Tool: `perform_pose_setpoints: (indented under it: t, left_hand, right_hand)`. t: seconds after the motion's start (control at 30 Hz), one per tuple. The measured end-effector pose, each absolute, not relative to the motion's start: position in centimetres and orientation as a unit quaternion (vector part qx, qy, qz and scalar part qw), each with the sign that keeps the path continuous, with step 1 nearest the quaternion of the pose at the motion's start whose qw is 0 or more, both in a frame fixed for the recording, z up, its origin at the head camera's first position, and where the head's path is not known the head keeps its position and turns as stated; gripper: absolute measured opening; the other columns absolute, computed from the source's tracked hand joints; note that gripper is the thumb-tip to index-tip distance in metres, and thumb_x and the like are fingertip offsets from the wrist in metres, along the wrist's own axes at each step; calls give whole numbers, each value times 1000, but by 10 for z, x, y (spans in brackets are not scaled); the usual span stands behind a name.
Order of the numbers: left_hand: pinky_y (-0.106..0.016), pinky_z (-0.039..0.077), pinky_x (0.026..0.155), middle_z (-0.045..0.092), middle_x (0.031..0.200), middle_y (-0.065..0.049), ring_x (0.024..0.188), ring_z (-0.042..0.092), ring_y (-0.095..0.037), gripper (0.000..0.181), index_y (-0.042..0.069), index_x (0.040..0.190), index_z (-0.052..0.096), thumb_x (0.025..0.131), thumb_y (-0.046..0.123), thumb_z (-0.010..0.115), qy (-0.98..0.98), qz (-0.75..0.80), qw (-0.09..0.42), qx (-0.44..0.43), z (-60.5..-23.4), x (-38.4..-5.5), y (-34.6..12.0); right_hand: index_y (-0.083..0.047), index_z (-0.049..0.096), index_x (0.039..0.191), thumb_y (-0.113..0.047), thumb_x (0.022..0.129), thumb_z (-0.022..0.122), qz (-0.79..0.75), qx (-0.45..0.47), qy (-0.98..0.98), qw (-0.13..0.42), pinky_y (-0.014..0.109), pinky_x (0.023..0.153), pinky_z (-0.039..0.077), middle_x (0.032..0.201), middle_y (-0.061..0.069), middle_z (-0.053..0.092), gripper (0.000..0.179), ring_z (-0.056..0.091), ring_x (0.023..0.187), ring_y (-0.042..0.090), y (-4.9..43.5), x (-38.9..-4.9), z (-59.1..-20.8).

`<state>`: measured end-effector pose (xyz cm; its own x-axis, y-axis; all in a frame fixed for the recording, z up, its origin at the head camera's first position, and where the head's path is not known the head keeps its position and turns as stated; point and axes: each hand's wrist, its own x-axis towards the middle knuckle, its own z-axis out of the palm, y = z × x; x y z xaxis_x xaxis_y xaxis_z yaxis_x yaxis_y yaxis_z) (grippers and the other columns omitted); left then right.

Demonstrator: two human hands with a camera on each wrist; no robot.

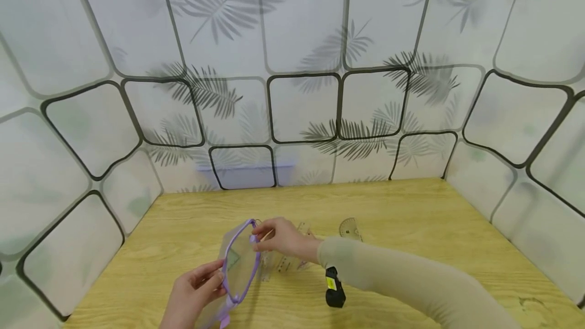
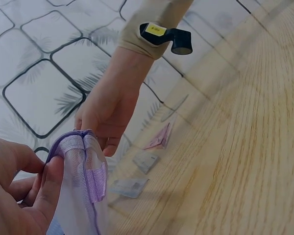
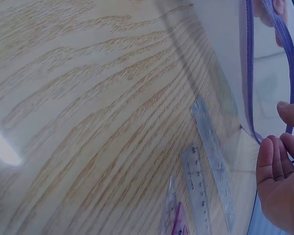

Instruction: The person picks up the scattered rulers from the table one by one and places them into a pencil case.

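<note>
A translucent zip pouch (image 1: pixel 243 274) with purple trim stands on edge over the table, its mouth spread wide. My left hand (image 1: pixel 194 288) pinches the near side of the rim between thumb and fingers. At the far end of the zip (image 3: pixel 250 73), my right hand (image 1: pixel 284 237) grips the purple edge with thumb and fingertips. Inside the pouch a pale green shape (image 1: pixel 232 258) shows. Just right of it, partly behind the right hand, lie clear rulers (image 3: pixel 196 183) and a pink-marked set square (image 2: pixel 160 137). Farther right is a clear protractor (image 1: pixel 349 228).
The wooden table (image 1: pixel 411 207) is enclosed at the back and sides by patterned walls (image 1: pixel 303 108). A lilac panel (image 1: pixel 244 176) shows low on the back wall. A black camera (image 1: pixel 335 288) hangs from the right wrist.
</note>
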<state>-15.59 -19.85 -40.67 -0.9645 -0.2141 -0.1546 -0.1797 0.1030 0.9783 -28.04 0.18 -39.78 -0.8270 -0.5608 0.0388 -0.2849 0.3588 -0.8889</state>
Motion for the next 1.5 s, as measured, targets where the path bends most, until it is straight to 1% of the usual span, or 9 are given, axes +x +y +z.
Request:
perform_pose_setpoints:
  t: [0.13,0.33,0.57,0.77,1.03,1.27,1.5]
  left_hand:
    - [-25,62,71,69,99,-12,84,67,-18,38,-11,131,57,95,2,60,-742,-657,12,135,-408,-156,-199]
    - [-25,62,71,68,98,-12,83,67,-18,38,-11,131,57,95,1,59,-739,-659,9,139,-408,-157,-199]
    - [-24,62,71,67,97,-11,81,66,-16,39,-11,132,55,95,0,59,-740,-659,9,136,-408,-157,-200]
    - [-24,62,71,68,97,-11,81,67,-17,39,-11,132,56,95,0,59,-740,-659,10,137,-407,-158,-200]
    - [-24,62,72,66,96,-9,82,66,-16,38,-11,132,56,95,-1,59,-740,-659,10,136,-408,-157,-199]
    - [-24,62,72,64,92,-7,80,65,-14,38,-11,132,56,95,0,59,-742,-656,9,136,-409,-156,-200]
    - [-24,62,71,66,95,-9,81,66,-16,39,-11,132,56,95,1,59,-743,-655,10,136,-409,-156,-200]
  right_hand:
    - [-5,68,120,-13,86,77,-500,-265,813,136,22,69,55,110,14,69,37,63,87,12,5,-282,-400]
    - [-9,69,121,-16,86,77,-484,-270,823,125,22,71,56,110,10,68,36,63,89,11,9,-285,-402]
    - [-8,67,123,-16,88,75,-487,-281,818,125,26,75,56,113,12,66,36,63,91,14,17,-285,-398]
    - [-7,66,123,-16,88,75,-480,-292,820,111,22,75,56,111,13,67,38,65,90,12,22,-290,-405]
    - [-4,65,125,-15,89,74,-459,-317,824,97,22,77,55,109,15,68,39,65,91,15,35,-296,-417]
    - [-5,62,130,-20,91,72,-446,-314,831,107,23,76,54,114,15,66,43,62,94,14,57,-297,-423]
    - [-4,63,128,-17,91,71,-441,-312,836,97,23,74,53,110,15,66,40,62,92,15,71,-296,-425]
